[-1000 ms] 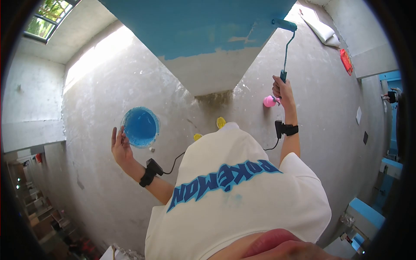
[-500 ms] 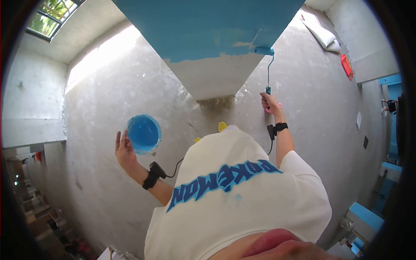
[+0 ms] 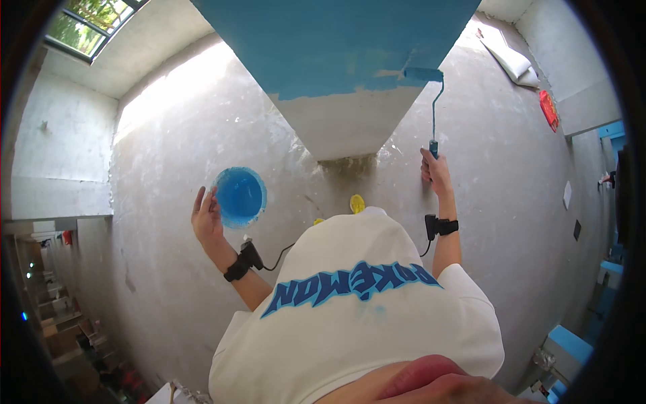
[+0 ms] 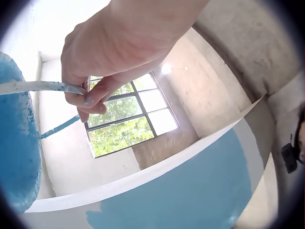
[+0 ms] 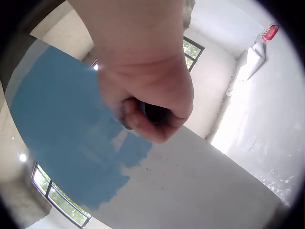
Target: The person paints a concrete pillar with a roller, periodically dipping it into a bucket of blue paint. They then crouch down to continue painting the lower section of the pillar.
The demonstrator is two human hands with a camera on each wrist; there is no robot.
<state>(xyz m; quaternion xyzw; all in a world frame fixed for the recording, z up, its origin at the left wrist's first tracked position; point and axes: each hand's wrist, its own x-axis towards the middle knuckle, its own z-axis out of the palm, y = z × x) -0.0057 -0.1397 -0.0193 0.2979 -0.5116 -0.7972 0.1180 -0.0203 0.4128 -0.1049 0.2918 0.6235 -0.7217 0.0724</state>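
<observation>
My right hand (image 3: pixel 439 174) grips the dark handle of a paint roller (image 3: pixel 424 75), fingers curled round it. The blue roller head lies over the painted face of a pillar (image 3: pixel 343 124), near its right edge. That pillar is blue above and bare grey-white below, with a ragged line between. On the other side, my left hand (image 3: pixel 207 219) holds the thin, paint-smeared bail handle (image 4: pixel 40 86) of a bucket (image 3: pixel 264 198) with curled fingers. Blue paint coats the bucket inside. In the right wrist view the fist hides most of the roller handle.
Grey floor (image 3: pixel 168 269) surrounds the pillar's foot. Yellow shoes (image 3: pixel 357 203) show below the white shirt (image 3: pixel 363 323). A white folded sheet (image 3: pixel 515 64) and a red packet (image 3: pixel 548 111) lie at the far right. Blue-topped furniture (image 3: pixel 570 343) stands at lower right.
The roller has come down and inward from the pillar's right edge onto its face; the right hand moved with it. The left hand keeps hold of the bucket. The head view has shifted slightly.
</observation>
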